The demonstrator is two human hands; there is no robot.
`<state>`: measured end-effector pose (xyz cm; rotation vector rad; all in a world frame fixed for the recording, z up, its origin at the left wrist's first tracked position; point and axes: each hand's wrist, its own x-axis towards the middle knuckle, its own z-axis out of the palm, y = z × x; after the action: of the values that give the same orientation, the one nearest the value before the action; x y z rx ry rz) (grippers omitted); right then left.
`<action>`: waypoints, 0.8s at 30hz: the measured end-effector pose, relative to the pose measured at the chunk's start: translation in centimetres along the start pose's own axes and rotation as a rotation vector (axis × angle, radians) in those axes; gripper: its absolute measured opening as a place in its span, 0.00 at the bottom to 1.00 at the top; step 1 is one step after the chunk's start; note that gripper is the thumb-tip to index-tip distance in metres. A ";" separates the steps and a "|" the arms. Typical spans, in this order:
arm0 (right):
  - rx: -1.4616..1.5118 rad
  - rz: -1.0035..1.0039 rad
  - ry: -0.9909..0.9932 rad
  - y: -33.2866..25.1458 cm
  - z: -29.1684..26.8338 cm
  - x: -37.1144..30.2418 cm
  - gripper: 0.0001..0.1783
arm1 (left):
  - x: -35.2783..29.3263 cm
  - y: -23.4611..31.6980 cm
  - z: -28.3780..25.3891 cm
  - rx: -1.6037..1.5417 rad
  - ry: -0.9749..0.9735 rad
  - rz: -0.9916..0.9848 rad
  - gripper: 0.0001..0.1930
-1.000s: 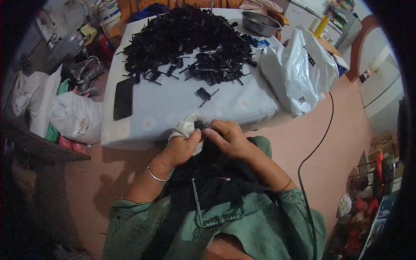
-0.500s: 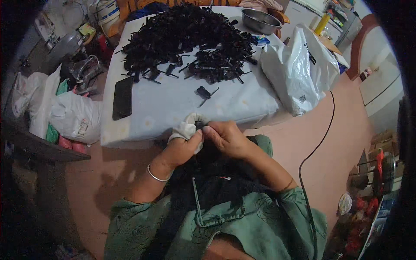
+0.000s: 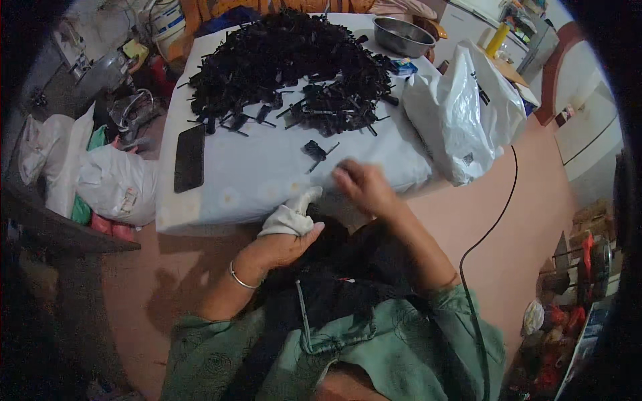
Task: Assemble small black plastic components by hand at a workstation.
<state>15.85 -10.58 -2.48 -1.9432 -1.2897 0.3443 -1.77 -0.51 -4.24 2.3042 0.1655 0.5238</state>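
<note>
One white cloth (image 3: 289, 219) covers the fingers of the left hand (image 3: 286, 244), hiding its grip; the blurred right hand (image 3: 362, 187) is curled, whether around anything I cannot tell. Just beyond, a small black part (image 3: 313, 150) lies on the table (image 3: 244, 160), near a black heap (image 3: 287, 60).

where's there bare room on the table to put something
Bare white tablecloth shows between the black phone-like slab and the lone black part, and between that part and the white plastic bag, though the right hand is near there. The far side is crowded: a heap of black parts, with the metal bowl at the far right.
</note>
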 end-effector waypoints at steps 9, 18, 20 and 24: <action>-0.368 -0.274 0.053 3.4 0.9 3.2 0.07 | 3.9 1.8 -2.2 0.079 0.316 -0.093 0.13; -0.292 -0.626 0.124 -2.4 -0.1 -1.4 0.06 | 4.1 1.7 -1.6 -0.399 0.100 -0.383 0.11; -0.150 -0.586 0.166 -2.9 0.1 -1.8 0.05 | 3.5 1.5 -1.7 -0.567 0.095 -0.307 0.12; 0.185 -0.104 0.209 -3.9 1.3 -2.1 0.11 | 3.0 2.6 -2.3 -0.574 -0.043 -0.338 0.14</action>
<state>11.56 -11.10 -0.93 -1.7015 -1.1751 0.1952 -0.12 0.00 -0.02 1.6809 0.3301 0.2960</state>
